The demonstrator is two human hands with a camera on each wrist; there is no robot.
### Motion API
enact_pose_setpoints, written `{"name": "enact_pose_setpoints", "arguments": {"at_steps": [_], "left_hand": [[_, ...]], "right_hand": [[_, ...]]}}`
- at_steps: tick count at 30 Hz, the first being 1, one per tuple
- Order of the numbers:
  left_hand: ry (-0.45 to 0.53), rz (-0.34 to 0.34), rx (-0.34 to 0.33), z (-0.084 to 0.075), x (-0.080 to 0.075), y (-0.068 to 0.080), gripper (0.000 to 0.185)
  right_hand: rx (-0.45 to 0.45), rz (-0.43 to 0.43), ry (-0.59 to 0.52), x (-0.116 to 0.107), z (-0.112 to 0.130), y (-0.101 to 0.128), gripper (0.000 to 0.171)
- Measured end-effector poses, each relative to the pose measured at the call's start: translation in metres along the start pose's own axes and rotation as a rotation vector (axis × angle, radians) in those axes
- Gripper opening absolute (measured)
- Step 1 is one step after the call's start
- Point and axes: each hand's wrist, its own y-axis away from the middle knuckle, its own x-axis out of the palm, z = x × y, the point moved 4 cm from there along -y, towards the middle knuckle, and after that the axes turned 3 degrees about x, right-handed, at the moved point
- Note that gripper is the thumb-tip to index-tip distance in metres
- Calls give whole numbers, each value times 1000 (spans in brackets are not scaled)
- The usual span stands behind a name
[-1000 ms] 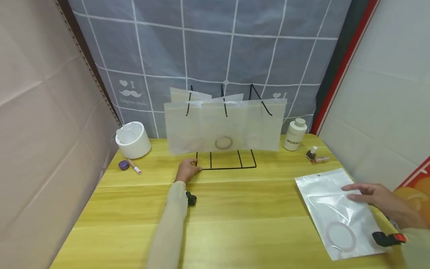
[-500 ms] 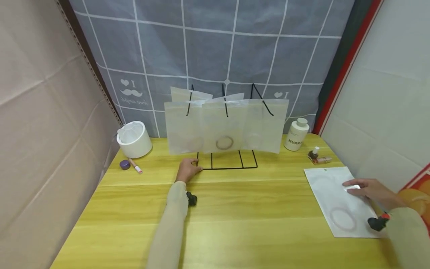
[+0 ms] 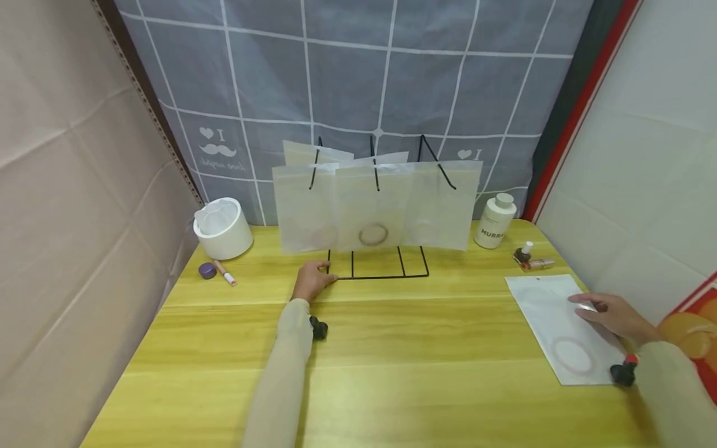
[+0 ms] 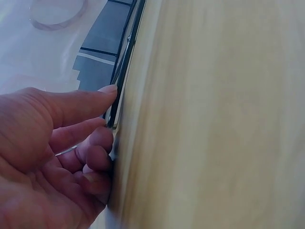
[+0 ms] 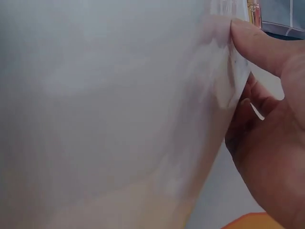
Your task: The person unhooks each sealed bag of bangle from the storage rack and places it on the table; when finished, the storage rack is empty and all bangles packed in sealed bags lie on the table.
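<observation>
My left hand (image 3: pixel 313 281) holds the near left corner of a black wire rack (image 3: pixel 386 277); in the left wrist view the thumb and fingers (image 4: pixel 97 138) pinch the thin bar. Several translucent plastic bags (image 3: pixel 372 208) hang from the rack's prongs, and a ring shape shows through the middle one. At the right, my right hand (image 3: pixel 613 316) pinches the side edge of a white plastic bag (image 3: pixel 551 311) with a pale ring outline showing in its lower part. In the right wrist view the thumb lies on the front of this bag (image 5: pixel 119 105), the fingers behind it.
A white round pot (image 3: pixel 226 239), a purple lid (image 3: pixel 207 270) and a lipstick-like tube (image 3: pixel 226 274) are at the back left. Back right stand a white bottle (image 3: pixel 495 222) and a small dark bottle (image 3: pixel 523 252) beside a pinkish tube (image 3: pixel 539 264). Fabric walls enclose the table (image 3: pixel 392 373).
The white bag in my right hand has changed its tilt: its glare is gone and its lower edge has moved away from me. My left hand stays on the rack.
</observation>
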Motion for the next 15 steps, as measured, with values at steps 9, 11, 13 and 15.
{"name": "enact_pose_setpoints", "arguments": {"at_steps": [9,11,13,15], "left_hand": [[18,2,-16,2,-1,-1,50],[18,-5,-16,2,-1,-1,50],[27,-18,-14,1,-1,0,49],[33,-18,-8,0,0,1,49]], "right_hand": [[120,27,-39,5,-11,3,65],[137,35,-52,5,-9,2,68],[135,32,-73,1,-6,3,69],[135,-22,-107,-5,-3,7,66]]}}
